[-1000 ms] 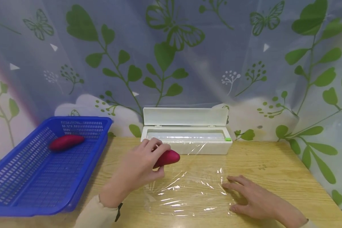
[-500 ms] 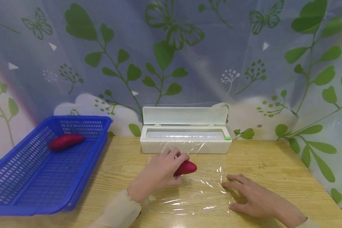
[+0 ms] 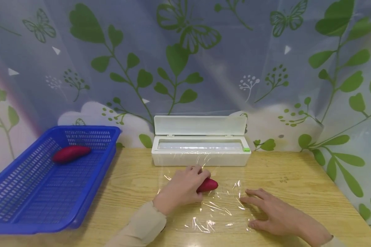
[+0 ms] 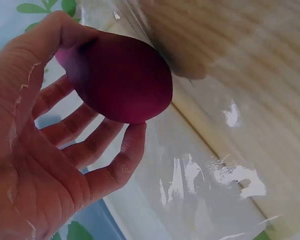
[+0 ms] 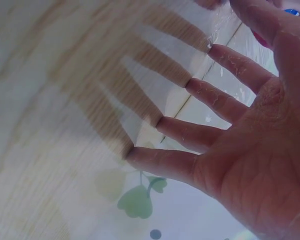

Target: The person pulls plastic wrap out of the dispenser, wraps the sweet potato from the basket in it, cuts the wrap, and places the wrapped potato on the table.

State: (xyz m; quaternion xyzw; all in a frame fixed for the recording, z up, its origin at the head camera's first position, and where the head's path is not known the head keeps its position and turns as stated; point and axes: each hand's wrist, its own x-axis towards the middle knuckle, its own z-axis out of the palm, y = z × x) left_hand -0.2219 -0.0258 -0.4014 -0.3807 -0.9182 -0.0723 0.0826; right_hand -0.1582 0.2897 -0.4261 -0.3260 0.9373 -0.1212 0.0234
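Note:
My left hand grips a dark red sweet potato over the clear cling film spread on the table. In the left wrist view, thumb and fingers curl round the sweet potato, and the film lies beside it. The film runs from a white cling film box, whose lid stands up at the back. To the right, my right hand rests with spread fingers at the film's right edge. The right wrist view shows that hand's straight fingers with their tips on the tabletop.
A blue plastic basket stands at the left with a second red sweet potato in it. The wooden table meets a patterned curtain behind. A small green tab sits on the box's right end.
My left hand has carried the sweet potato right and down over the film, which has shifted and wrinkled near the front. The right hand has stayed in place.

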